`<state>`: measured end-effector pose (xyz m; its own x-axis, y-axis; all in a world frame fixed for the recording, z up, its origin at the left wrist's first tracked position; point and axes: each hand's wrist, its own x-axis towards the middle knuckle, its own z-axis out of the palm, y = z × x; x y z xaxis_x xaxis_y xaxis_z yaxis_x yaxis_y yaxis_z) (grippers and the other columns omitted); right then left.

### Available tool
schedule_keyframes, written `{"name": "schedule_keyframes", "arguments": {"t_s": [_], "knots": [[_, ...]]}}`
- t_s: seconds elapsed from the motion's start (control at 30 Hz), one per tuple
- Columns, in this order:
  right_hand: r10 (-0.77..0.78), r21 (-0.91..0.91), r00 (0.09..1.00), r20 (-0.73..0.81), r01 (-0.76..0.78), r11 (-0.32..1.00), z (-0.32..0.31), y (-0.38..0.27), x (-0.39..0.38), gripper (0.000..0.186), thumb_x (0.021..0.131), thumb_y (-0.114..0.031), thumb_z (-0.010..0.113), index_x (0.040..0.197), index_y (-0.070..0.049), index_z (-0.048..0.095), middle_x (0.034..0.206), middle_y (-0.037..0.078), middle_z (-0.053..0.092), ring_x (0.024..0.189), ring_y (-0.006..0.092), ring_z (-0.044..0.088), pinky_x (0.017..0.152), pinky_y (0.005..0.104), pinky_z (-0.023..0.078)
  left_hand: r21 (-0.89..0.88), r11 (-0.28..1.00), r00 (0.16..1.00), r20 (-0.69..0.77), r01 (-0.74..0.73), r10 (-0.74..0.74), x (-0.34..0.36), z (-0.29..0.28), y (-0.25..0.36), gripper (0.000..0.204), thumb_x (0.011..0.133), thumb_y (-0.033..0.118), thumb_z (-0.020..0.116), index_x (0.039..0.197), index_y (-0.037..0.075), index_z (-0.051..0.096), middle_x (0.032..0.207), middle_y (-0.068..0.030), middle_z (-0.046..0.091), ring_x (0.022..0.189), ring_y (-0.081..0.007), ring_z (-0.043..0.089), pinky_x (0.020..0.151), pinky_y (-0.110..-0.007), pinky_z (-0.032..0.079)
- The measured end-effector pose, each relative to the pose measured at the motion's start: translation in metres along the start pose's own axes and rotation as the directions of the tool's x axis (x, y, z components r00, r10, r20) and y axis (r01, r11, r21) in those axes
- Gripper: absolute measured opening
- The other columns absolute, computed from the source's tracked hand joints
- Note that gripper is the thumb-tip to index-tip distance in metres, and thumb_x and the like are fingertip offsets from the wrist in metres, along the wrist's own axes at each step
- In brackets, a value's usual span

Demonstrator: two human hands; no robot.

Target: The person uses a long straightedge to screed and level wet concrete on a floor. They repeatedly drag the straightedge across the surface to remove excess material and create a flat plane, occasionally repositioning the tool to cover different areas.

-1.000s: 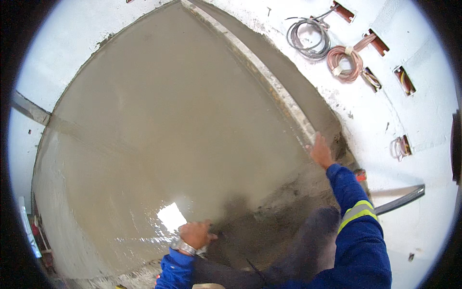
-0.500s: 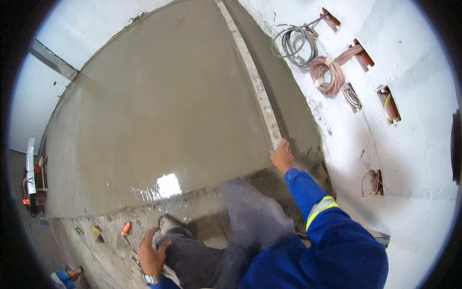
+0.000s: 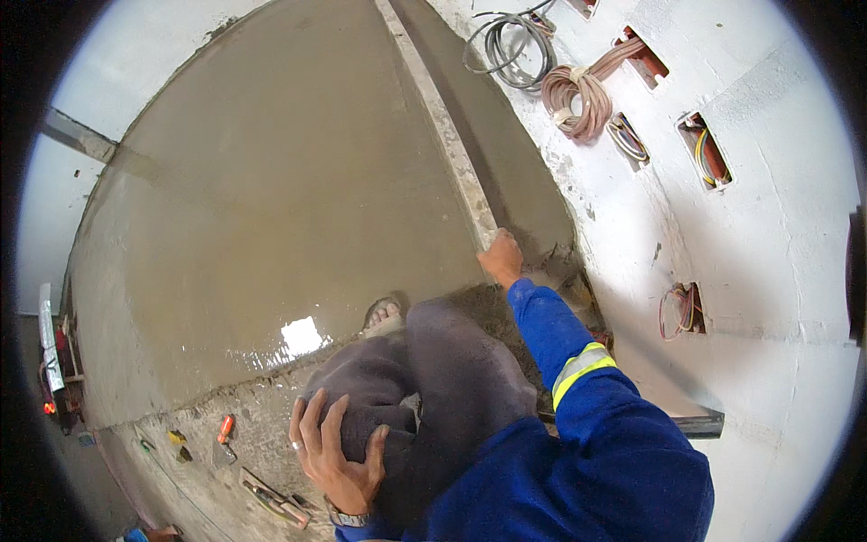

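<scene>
My right hand (image 3: pixel 502 256) is closed around the near end of a long, straight screed board (image 3: pixel 442 122). The board lies on the smooth wet cement floor (image 3: pixel 262 172), running away from me nearly parallel to the right wall. On my bent knee rests my left hand (image 3: pixel 334 456), fingers spread and holding nothing. My dark trousers (image 3: pixel 474 366) fill the lower middle, and one foot (image 3: pixel 385 313) with bare toes showing stands at the near edge of the wet cement. Beside my left hand, a float (image 3: pixel 274 499) lies on the rough ground.
A red-handled scraper (image 3: pixel 226 429) lies at lower left, near small yellow pieces (image 3: pixel 178 437). Cable coils (image 3: pixel 576 102) and open wire boxes (image 3: pixel 707 152) line the white right wall (image 3: pixel 768 262). Another person's blue sleeve (image 3: pixel 135 535) shows at the lower left rim.
My left hand has moved right, onto my knee, uncovering the float. My foot has come forward to the cement's edge. My right hand still grips the board; the whole view has shifted.
</scene>
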<state>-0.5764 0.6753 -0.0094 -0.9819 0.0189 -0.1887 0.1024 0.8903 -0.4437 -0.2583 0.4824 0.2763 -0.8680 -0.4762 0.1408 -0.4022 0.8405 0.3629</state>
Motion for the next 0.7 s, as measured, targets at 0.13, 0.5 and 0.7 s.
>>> {"name": "schedule_keyframes", "arguments": {"t_s": [0.13, 0.5, 0.7], "knots": [[-0.033, -0.147, 0.992, -0.119, 0.016, 0.989, -0.035, 0.018, 0.017, 0.051, 0.07, -0.024, 0.074, 0.113, -0.005, 0.055, 0.11, 0.019, 0.063, 0.102, 0.0386, 0.063, 0.086, 0.0499, 0.052, -0.021, 0.998, 0.997, 0.049, -0.061, 0.062, 0.019, 0.003, 0.0, 0.054, 0.069, 0.031, 0.081, 0.116, 0.01, 0.065, 0.131, -0.0143, 0.057, 0.127, -0.0433, 0.046, 0.104, -0.054, 0.039], [-0.03, -0.179, 0.995, -0.091, 0.013, 0.984, -0.066, 0.109, 0.072, 0.062, 0.072, -0.029, 0.078, 0.12, 0.0, 0.051, 0.116, 0.023, 0.062, 0.11, 0.0409, 0.059, 0.093, 0.0498, 0.049, -0.025, 0.998, 0.997, 0.04, -0.065, 0.066, 0.031, 0.008, -0.002, 0.05, 0.07, 0.027, 0.08, 0.114, 0.008, 0.066, 0.128, -0.0136, 0.06, 0.126, -0.0418, 0.048, 0.105, -0.053, 0.038], [-0.043, -0.185, 0.988, -0.146, 0.016, 0.983, -0.059, 0.102, 0.066, 0.069, 0.074, -0.032, 0.079, 0.126, -0.001, 0.048, 0.123, 0.022, 0.058, 0.114, 0.0398, 0.057, 0.094, 0.0484, 0.049, 0.074, 0.997, 1.0, -0.005, -0.025, 0.025, 0.023, 0.009, -0.01, 0.047, 0.068, 0.029, 0.081, 0.109, 0.01, 0.068, 0.125, -0.0127, 0.061, 0.123, -0.0438, 0.05, 0.101, -0.054, 0.042]]}}
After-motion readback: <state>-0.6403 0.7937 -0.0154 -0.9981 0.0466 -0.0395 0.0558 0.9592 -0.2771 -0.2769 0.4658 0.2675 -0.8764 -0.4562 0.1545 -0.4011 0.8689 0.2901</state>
